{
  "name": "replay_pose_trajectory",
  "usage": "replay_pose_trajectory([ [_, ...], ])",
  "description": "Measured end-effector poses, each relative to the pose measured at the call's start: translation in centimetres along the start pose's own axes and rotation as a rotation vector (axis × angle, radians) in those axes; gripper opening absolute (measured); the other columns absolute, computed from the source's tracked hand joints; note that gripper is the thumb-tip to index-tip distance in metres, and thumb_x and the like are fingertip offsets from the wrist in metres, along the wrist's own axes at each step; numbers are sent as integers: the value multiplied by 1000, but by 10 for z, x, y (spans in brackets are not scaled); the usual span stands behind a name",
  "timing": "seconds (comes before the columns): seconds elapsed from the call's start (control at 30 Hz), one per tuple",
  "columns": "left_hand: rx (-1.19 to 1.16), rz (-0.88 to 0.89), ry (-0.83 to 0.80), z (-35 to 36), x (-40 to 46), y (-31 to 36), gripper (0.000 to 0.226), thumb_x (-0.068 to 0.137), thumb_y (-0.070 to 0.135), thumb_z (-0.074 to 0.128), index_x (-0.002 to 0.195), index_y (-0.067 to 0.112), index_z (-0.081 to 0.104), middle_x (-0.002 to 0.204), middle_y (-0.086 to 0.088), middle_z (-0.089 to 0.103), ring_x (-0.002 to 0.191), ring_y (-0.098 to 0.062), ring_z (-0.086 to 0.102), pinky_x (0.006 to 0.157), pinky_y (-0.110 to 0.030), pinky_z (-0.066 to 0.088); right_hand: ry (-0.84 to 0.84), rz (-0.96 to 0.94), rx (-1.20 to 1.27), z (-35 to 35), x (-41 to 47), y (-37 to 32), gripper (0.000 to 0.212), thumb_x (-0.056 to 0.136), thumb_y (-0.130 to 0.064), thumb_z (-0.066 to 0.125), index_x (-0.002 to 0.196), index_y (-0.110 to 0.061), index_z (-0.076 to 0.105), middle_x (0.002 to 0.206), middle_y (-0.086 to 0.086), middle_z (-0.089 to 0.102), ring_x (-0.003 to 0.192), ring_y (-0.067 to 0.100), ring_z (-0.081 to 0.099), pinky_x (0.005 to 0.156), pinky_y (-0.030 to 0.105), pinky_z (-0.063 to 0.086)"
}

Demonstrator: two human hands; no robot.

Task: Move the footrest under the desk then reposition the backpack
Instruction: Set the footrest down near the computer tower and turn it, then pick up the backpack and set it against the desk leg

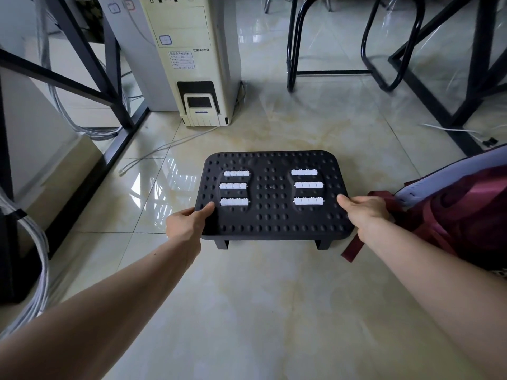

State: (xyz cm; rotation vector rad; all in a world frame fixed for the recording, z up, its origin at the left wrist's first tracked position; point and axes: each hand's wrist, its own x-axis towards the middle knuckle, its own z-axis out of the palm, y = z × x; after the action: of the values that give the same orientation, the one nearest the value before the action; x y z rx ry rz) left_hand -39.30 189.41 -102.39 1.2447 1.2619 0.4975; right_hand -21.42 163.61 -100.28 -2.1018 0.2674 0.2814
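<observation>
Gripping the black footrest (270, 196) at both near corners, left hand (186, 223) and right hand (366, 212) each laying a thumb flat on the dimpled top, remaining fingers curling under the edge out of sight. Taking it symmetrically, likely for keeping it level and steering it straight. Sitting on the tiled floor (247, 297), well short of the computer tower (197, 61) and the desk frame (90, 64) beyond. Crowding the right wrist: the maroon backpack (461, 212), a strap trailing beside the footrest, waiting its turn.
</observation>
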Motion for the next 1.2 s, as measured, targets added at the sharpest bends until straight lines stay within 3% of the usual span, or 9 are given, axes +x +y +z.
replay_pose_trajectory([
  [0.17, 11, 10, -8, 0, -2, 2, 31, 70, 26, 83, 91, 5, 75, 71, -1, 66, 66, -20, 58, 62, -23, 45, -16, -14, -38, 0, 1, -1, 34, 84, -34, 70, 93, -2, 76, 101, 18, 74, 93, 33, 69, 81, 33, 51],
  [0.3, 13, 29, -38, -1, -3, 2, 36, 70, 27, 83, 94, 1, 73, 77, -6, 68, 69, -22, 58, 59, -22, 45, -16, -30, -56, -2, 0, -1, 33, 85, -34, 69, 93, -2, 76, 100, 17, 74, 84, 29, 64, 74, 29, 47],
  [0.37, 9, 38, -41, -2, -3, 4, 59, 69, 30, 84, 111, -8, 67, 97, -20, 71, 87, -34, 66, 76, -29, 54, -20, -32, -63, -3, -2, -1, 33, 86, -34, 68, 95, -3, 76, 100, 16, 74, 80, 26, 60, 72, 27, 43],
  [0.43, 14, 38, -37, -2, -4, 5, 83, 69, 31, 84, 128, -14, 49, 131, -30, 57, 121, -43, 55, 104, -45, 42, -19, -36, -58, -4, -3, -2, 35, 86, -34, 68, 97, -2, 76, 102, 18, 75, 84, 30, 64, 72, 26, 43],
  [0.5, 23, 50, -38, -3, -6, 9, 90, 70, 31, 84, 135, -13, 40, 141, -30, 47, 130, -43, 46, 110, -46, 33, -11, -45, -62, -5, -3, -3, 36, 86, -33, 68, 97, 0, 75, 103, 20, 74, 94, 35, 68, 72, 28, 44],
  [0.77, 70, 140, -48, -4, -17, 22, 88, 69, 33, 83, 145, 10, 45, 148, -4, 50, 128, -24, 55, 102, -34, 44, 24, -83, -83, -9, -3, -7, 44, 80, -36, 71, 102, 1, 73, 99, 18, 73, 97, 32, 67, 86, 34, 51],
  [0.97, 120, 243, -71, 2, -33, 39, 86, 71, 38, 81, 145, 14, 44, 145, 0, 52, 127, -22, 55, 98, -29, 44, 18, -110, -92, -20, -16, -21, 61, 78, -43, 73, 129, -10, 63, 133, 7, 65, 126, 26, 58, 107, 35, 44],
  [1.1, 170, 321, -152, 12, -54, 52, 34, 78, 27, 78, 101, 33, 53, 81, 24, 58, 77, -4, 60, 76, -23, 46, 18, -127, -59, -32, -21, -30, 63, 77, -42, 75, 130, -11, 61, 134, 7, 64, 126, 26, 58, 108, 37, 43],
  [1.2, 174, 353, -237, 26, -62, 59, 30, 71, 36, 83, 94, 30, 64, 90, 18, 69, 87, -9, 67, 84, -26, 52, 28, -148, -49, -41, -26, -38, 64, 79, -42, 73, 133, -11, 59, 136, 6, 63, 127, 24, 58, 108, 33, 42],
])
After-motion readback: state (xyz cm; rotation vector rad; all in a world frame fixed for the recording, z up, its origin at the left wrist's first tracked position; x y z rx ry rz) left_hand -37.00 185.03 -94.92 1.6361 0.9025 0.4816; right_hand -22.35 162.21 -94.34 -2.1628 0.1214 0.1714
